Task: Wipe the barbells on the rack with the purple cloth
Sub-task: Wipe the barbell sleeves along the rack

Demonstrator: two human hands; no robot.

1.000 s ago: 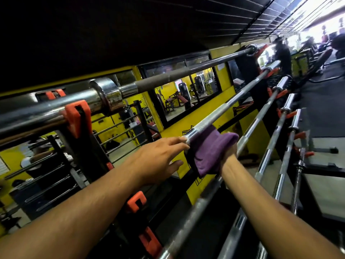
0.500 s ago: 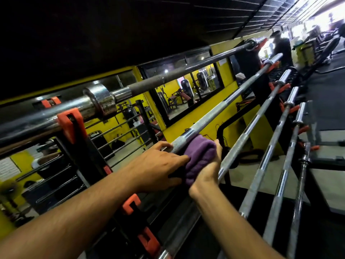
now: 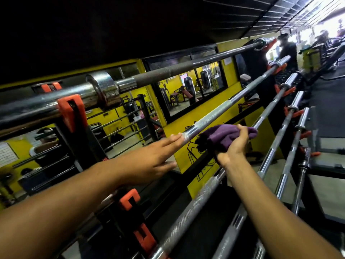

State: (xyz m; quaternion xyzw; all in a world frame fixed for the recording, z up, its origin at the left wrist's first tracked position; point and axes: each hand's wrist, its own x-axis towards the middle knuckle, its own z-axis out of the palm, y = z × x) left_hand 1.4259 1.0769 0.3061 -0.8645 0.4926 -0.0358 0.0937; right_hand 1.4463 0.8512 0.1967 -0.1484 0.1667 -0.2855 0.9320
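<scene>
Several chrome barbells lie side by side on a black rack with orange holders (image 3: 71,111). My right hand (image 3: 234,146) grips the bunched purple cloth (image 3: 222,136) against the second barbell (image 3: 214,114), around its knurled middle. My left hand (image 3: 149,156) is stretched out flat with straight fingers, its fingertips touching the same bar just left of the cloth. The thick top barbell (image 3: 149,79) with its chrome collar runs above both hands. More bars (image 3: 276,135) lie to the right.
A yellow wall with mirrors (image 3: 188,90) stands behind the rack. Orange holders (image 3: 130,200) stick up near my left forearm. A person in dark clothes (image 3: 287,49) stands at the rack's far end. Grey floor (image 3: 328,113) lies to the right.
My right hand has slid the cloth further along the bar, away from me. My left hand has uncurled and now reaches out flat, only its fingertips on the bar.
</scene>
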